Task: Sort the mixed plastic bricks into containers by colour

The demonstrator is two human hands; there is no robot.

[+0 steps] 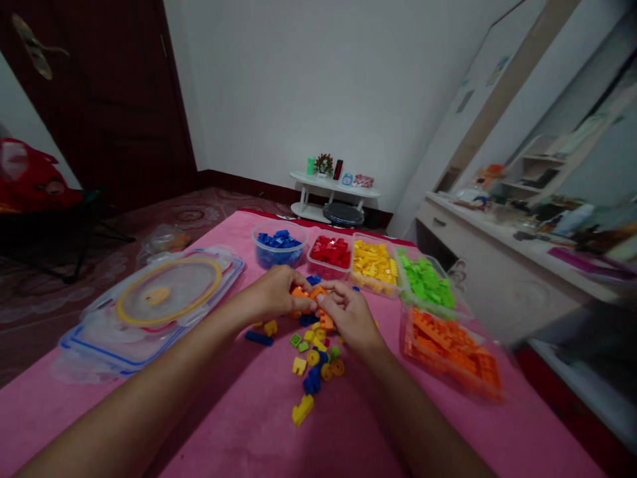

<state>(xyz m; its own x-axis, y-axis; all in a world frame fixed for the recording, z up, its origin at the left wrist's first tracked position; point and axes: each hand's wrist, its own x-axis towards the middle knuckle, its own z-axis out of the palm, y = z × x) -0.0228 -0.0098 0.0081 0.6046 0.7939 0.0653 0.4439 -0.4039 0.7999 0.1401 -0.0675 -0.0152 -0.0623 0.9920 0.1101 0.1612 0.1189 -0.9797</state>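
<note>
"Over the pink cloth (233, 411), what are the fingers doing?"
"The left hand (279, 289) pinches orange bricks (300, 293), bright and blocky; the right hand (352, 315) pinches them too."
"Where are the bricks?"
"Between both hands, near loose yellow pieces (313, 358)."

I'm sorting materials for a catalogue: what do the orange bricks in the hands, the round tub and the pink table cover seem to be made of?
Orange bricks: probably hard plastic, smooth, given their even, bright colour and crisp edges.
Round tub: likely clear plastic; blue bricks show through its wall.
Pink table cover: apparently matt fabric, without sharp reflections; fibre unclear.
</note>
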